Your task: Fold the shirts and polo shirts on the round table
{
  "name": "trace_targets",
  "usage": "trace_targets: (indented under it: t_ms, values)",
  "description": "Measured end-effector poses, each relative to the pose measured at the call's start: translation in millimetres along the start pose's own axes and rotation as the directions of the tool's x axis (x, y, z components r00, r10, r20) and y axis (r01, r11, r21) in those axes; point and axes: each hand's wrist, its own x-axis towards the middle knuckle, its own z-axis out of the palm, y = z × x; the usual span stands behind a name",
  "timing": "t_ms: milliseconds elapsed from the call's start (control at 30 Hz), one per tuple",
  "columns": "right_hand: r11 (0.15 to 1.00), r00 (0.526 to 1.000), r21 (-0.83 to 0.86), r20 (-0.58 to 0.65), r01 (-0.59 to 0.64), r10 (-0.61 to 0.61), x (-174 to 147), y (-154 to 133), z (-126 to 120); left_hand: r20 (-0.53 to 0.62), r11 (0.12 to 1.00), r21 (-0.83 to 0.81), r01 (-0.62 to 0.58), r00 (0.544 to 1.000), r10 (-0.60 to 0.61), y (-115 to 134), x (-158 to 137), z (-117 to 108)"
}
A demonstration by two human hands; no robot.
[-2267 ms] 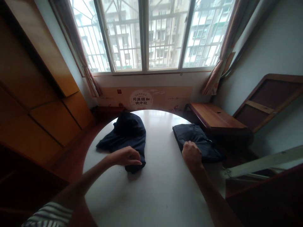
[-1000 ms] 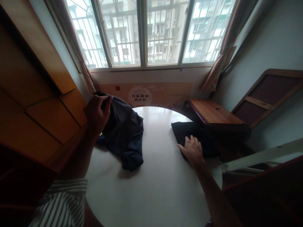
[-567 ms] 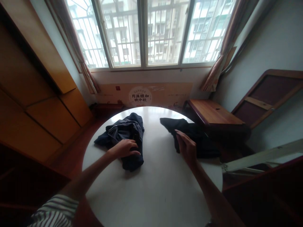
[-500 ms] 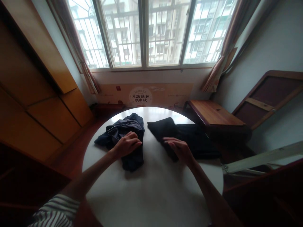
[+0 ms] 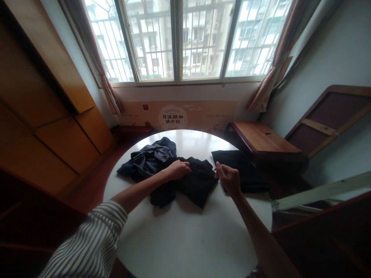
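A black garment lies spread in the middle of the round white table, its kind not clear. My left hand is closed on its upper left part, the arm crossing over a crumpled pile of dark clothes. At the garment's right edge my right hand is closed in a pinch, thumb up, with the cloth's corner at its fingertips. Just beyond that hand sits a folded stack of dark clothes on the right of the table.
Behind the table on the right stands a low wooden table, with a wood-framed panel leaning on the wall. Wooden cabinets line the left side. A barred window with curtains is ahead. A pale bar runs at the right.
The black garment has moved left, off the folded stack to the middle of the table. My left hand has shifted right onto it, and my right hand has closed at its edge.
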Motion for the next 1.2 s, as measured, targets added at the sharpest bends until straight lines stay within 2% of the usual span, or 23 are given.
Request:
trace_targets:
  t_ms: [67,100,133,167,200,233,267,300,333,367,433,500,533,567,633,700,767,833,867,933,1033,1100,1200]
  values:
    - [0.999,0.996,-0.046,-0.083,-0.025,0.021,2,4,-3,-0.117,0.999,-0.016,0.039,0.992,-0.041,-2,8,-22]
    - [0.996,0.993,-0.079,-0.117,-0.032,0.023,4,8,-4,-0.267,0.996,-0.029,0.087,0.959,-0.092,-4,12,-40]
    - [0.992,0.990,-0.121,-0.140,-0.032,0.015,6,12,-5,-0.465,0.987,-0.048,0.152,0.871,-0.157,-6,15,-61]
    - [0.985,0.989,-0.170,-0.148,-0.022,-0.004,8,17,-7,-0.698,0.972,-0.087,0.218,0.683,-0.216,-9,18,-85]
    - [0.973,0.989,-0.231,-0.145,-0.008,-0.026,9,22,-8,-0.855,0.967,-0.097,0.236,0.477,-0.202,-11,18,-109]
    - [0.952,0.990,-0.306,-0.134,-0.001,-0.042,10,27,-10,-0.941,0.969,-0.069,0.239,0.305,-0.143,-12,16,-132]
    - [0.917,0.992,-0.398,-0.118,-0.012,-0.038,11,31,-12,-0.976,0.974,-0.010,0.227,0.211,-0.059,-11,12,-152]
    - [0.864,0.995,-0.502,-0.103,-0.047,-0.005,11,35,-13,-0.978,0.977,0.078,0.197,0.205,0.037,-9,6,-166]
    - [0.789,0.994,-0.607,-0.089,-0.101,0.058,10,37,-15,-0.957,0.973,0.169,0.158,0.262,0.124,-5,-3,-175]
    - [0.699,0.987,-0.698,-0.075,-0.155,0.145,9,38,-16,-0.911,0.964,0.245,0.107,0.367,0.191,-1,-13,-178]
    - [0.539,0.947,-0.816,-0.032,-0.209,0.318,7,36,-18,-0.754,0.952,0.307,0.014,0.614,0.234,10,-37,-167]
    - [0.481,0.906,-0.857,0.038,-0.187,0.421,6,32,-18,-0.534,0.960,0.279,0.006,0.832,0.150,19,-61,-142]
    - [0.476,0.889,-0.861,0.068,-0.177,0.453,7,30,-18,-0.405,0.965,0.262,0.024,0.910,0.087,22,-73,-128]
    - [0.479,0.877,-0.861,0.087,-0.173,0.473,8,29,-17,-0.265,0.967,0.251,0.040,0.964,0.029,25,-83,-114]
    - [0.515,0.881,-0.840,0.101,-0.173,0.461,10,27,-16,-0.027,0.970,0.239,0.046,0.999,-0.041,28,-97,-92]
    - [0.633,0.942,-0.762,0.101,-0.134,0.320,12,25,-12,0.050,0.977,0.210,0.035,0.998,-0.046,30,-101,-81]
    - [0.819,0.988,-0.574,0.138,0.019,0.074,10,21,-5,-0.032,0.987,0.155,0.040,0.999,-0.036,32,-97,-77]
    - [0.942,0.965,-0.288,0.241,0.171,-0.102,4,13,3,-0.162,0.997,0.073,0.021,0.987,-0.009,33,-85,-75]
    - [0.971,0.944,-0.146,0.301,0.189,-0.138,0,8,7,-0.200,0.999,0.039,-0.018,0.979,0.026,33,-78,-73]
    - [0.992,0.900,0.057,0.418,0.109,-0.123,-6,-2,13,-0.190,0.990,0.020,-0.138,0.972,0.139,33,-64,-65]
    - [0.980,0.867,0.196,0.494,-0.039,-0.065,-10,-13,14,-0.033,0.956,0.053,-0.288,0.956,0.290,32,-49,-46]
    - [0.967,0.869,0.240,0.494,-0.089,-0.043,-9,-16,11,0.034,0.950,0.039,-0.310,0.951,0.309,34,-43,-32]
    - [0.953,0.881,0.270,0.473,-0.140,-0.005,-6,-15,7,0.046,0.962,0.014,-0.274,0.961,0.273,39,-39,-16]
